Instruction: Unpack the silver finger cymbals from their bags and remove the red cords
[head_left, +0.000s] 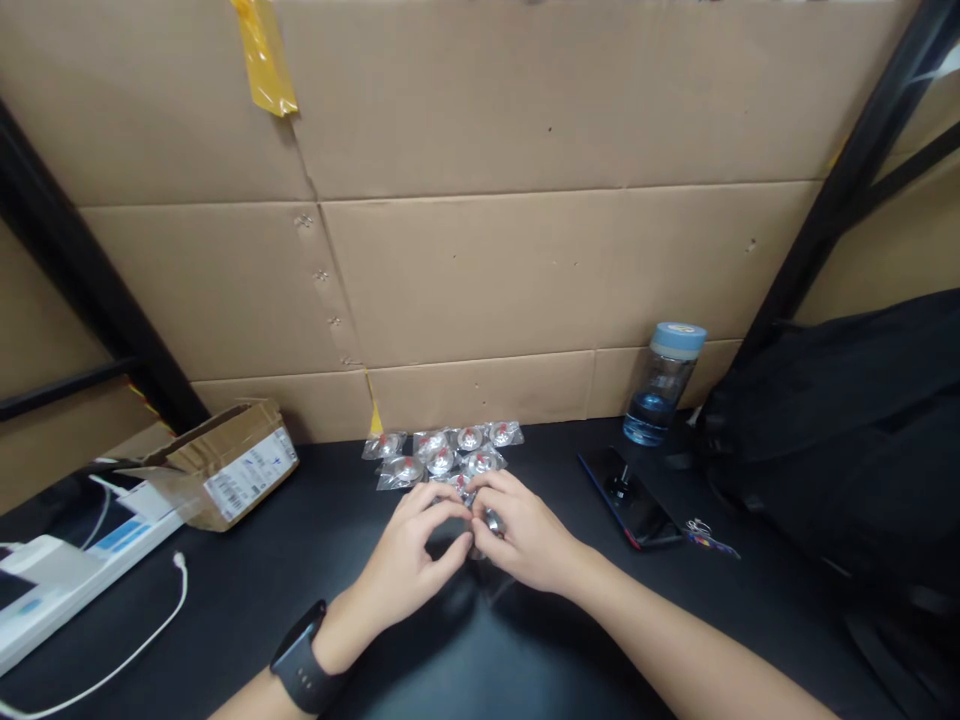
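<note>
In the middle of the black table my left hand (416, 550) and my right hand (521, 530) meet at the fingertips. Between them is a small shiny round metal piece in a clear plastic bag (493, 521), mostly covered by fingers. My right thumb and fingers pinch it, and my left fingertips close on its near left side. A loose flap of the clear wrapper hangs below. Just beyond my hands lie several similar silver round pieces in clear bags (440, 460), with red marks on their tops. A black watch (304, 655) is on my left wrist.
At left stand an open cardboard box (251, 475) and a white power strip (112, 560) with a white cable (142, 645). A dark phone (630, 498), keys (709, 538), a blue-lidded water bottle (660, 390) and a black backpack (847, 430) are at right. Cardboard (465, 280) walls the back.
</note>
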